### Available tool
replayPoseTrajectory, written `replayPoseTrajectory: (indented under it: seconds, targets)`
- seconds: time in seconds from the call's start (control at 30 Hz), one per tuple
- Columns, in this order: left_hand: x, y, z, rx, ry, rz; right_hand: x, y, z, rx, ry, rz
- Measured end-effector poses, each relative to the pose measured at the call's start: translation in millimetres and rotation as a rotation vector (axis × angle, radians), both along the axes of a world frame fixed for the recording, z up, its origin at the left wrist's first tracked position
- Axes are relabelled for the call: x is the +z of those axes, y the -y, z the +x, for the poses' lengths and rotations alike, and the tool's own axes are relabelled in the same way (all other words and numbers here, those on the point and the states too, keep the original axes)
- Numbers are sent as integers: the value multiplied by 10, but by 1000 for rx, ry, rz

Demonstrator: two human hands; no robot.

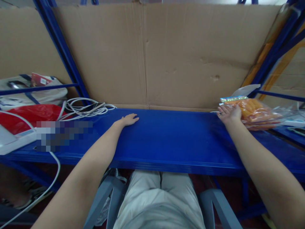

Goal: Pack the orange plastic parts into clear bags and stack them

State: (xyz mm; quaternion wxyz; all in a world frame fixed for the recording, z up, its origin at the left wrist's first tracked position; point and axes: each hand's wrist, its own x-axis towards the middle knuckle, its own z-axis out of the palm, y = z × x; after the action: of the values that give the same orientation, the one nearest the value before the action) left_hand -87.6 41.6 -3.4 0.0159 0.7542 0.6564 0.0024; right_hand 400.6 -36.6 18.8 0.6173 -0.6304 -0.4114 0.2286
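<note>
My left hand [130, 119] rests palm down on the blue tabletop [171, 136], fingers stretched out, with nothing in it. To its left lies a coil of white cable [88, 108]. Over at the right, my right hand [229, 114] is raised with its fingers apart, up against the left side of a clear plastic bag [254, 111] of orange, stick-like pieces. The bag has a colourful strip along its top edge. Whether the hand presses on the bag or only meets it, I cannot tell.
A tall cardboard panel [147, 57] closes off the back between blue metal posts [64, 51]. On the left are a red bag [40, 114], a white cloth bag [50, 92] and a white cable [58, 168] hanging over the edge. Grey chair arms [212, 197] flank my legs.
</note>
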Motion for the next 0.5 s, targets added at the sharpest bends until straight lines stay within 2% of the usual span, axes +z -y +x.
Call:
replayPoseTrajectory:
  seconds: [0.1, 0.27, 0.43, 0.5]
  targets:
    - [4, -2, 2, 14, -3, -25, 34, 63, -71, -67, -119, 15]
    - [30, 31, 17, 19, 3, -39, 57, 72, -207, -177, -379, 134]
    - [35, 47, 24, 21, -2, -21, 7, -56, -141, -377, -304, 196]
    - [28, 41, 22, 19, -5, -12, -11, -99, -143, -409, -165, 270]
